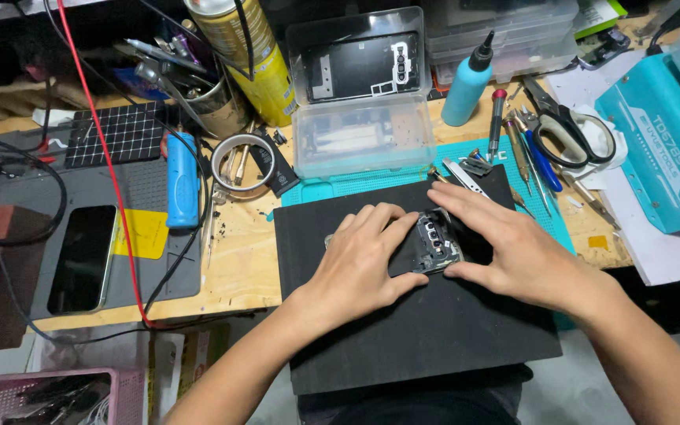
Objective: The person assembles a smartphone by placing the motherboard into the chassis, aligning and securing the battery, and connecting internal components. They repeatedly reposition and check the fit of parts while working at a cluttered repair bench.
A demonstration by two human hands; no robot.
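**Both hands close on an opened phone at the middle of the black mat**

The opened phone lies on the black mat, near the mat's far edge and a little right of its centre. Only its camera end shows, a grey frame with lens openings; the rest is hidden under the palms, so its long axis cannot be told for sure, though what shows runs roughly towards and away from the person.

The left hand lies flat at the phone's left side, its fingers spread and pressing on the edge of the frame, the thumb tucked under the near corner. The right hand comes in from the phone's right, index finger stretched over the far end and thumb along the near end, so that it brackets the device. Neither hand is clenched; both grip the phone between them and stand about equally near to it.

Beyond the mat's far edge lie a clear plastic box with a dark phone back cover propped in its lid, a blue squeeze bottle, scissors and small screwdrivers. Left of the mat, on the wooden bench, rest a roll of tape, a blue cylinder tool and another phone lying face up
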